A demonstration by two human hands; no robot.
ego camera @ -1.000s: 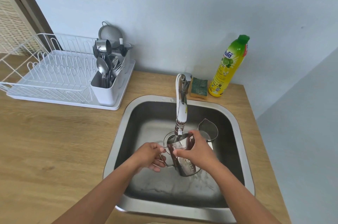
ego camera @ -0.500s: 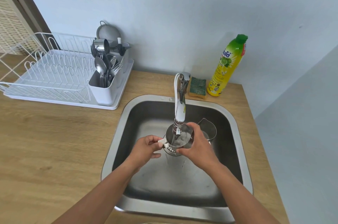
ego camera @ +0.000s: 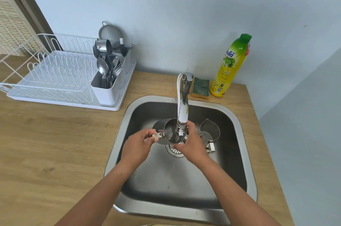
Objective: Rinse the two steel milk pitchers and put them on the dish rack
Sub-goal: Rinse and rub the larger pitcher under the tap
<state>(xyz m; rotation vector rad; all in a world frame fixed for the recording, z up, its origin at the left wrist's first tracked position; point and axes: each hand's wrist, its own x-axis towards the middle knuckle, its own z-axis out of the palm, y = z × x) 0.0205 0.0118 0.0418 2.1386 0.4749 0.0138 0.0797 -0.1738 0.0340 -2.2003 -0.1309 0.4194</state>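
Over the strainer of the sink, the left grip pinches the handle of the nearer steel milk pitcher, and the right grip curls round its rim at 3 o'clock. Half a second ago this pitcher stood mouth-up beneath the faucet. Now it lies tipped almost level, with its long axis running from 10 to 4 o'clock, base away and open mouth toward the viewer, handle out at 9 o'clock. That reads as pouring out the rinse water, so this one is likely close to ready for racking. I cannot tell whether water is running. Just beside it at 3 o'clock, the second pitcher stands upright on the sink floor, apparently unrinsed. Farther off at 10 o'clock on the worktop, the white dish rack holds neither pitcher.
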